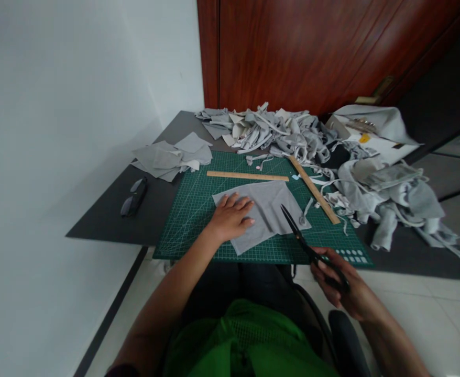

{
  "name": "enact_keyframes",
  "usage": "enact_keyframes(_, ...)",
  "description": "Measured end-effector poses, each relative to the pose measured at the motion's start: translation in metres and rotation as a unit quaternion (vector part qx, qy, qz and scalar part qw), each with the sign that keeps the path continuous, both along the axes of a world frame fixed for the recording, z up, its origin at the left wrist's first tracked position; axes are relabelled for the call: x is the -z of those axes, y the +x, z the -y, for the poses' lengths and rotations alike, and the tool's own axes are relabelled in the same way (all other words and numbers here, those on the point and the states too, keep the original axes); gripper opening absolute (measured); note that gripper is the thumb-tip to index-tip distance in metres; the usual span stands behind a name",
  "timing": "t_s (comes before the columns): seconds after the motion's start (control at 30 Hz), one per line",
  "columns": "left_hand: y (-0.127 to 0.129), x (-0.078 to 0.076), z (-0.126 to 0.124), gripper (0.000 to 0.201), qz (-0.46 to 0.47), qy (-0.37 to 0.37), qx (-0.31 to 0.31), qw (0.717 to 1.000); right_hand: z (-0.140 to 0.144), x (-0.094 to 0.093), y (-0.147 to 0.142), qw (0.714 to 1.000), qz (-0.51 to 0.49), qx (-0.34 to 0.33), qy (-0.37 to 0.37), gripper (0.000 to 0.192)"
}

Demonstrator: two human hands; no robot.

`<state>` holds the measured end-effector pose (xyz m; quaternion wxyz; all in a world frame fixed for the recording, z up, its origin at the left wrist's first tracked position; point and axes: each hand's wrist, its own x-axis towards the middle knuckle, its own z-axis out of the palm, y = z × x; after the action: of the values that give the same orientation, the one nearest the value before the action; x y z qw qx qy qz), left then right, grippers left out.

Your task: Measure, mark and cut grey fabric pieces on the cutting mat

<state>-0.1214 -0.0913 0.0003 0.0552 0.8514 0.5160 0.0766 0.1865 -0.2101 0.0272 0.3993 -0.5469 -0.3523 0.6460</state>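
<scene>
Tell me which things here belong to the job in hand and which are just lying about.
In the job:
- grey cloth, under the left hand
- scissors, in the right hand
- green mat, beneath the cloth
- wooden rulers, probably

Apparently lying about:
- dark glasses
- heaped scraps
- white box

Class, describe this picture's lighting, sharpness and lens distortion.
Head view: soft light, pale wall bright, upper right dim; head view: grey table splays sideways, suggesting wide-angle stretch; head view: black scissors distinct, crosswise ruler markings too soft to read.
</scene>
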Motion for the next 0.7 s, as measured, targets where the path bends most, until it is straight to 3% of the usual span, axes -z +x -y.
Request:
enact_keyframes(0.13,0.000,0.000,-0.001,0.058,-0.003,0.037,-0.003,0.999,0.011,0.008,0.001,1.000,0.004,0.007,-0.030,0.062)
enact_keyframes(0.37,0.004,-0.004,0.008,0.049,0.027,0.114,-0.029,0.993,-0.036,0.008,0.003,0.993,0.003,0.114,0.034,0.063)
enact_keyframes(0.53,-0.003,-0.003,0.045,0.029,0.098,0.117,-0.027,0.988,-0.035,0.009,0.017,0.990,-0.018,0.126,0.054,0.055)
enact_keyframes(0.7,-0.017,0.006,0.095,0.024,0.112,0.106,-0.026,0.988,-0.021,0.018,0.028,0.991,-0.013,0.129,0.038,0.049)
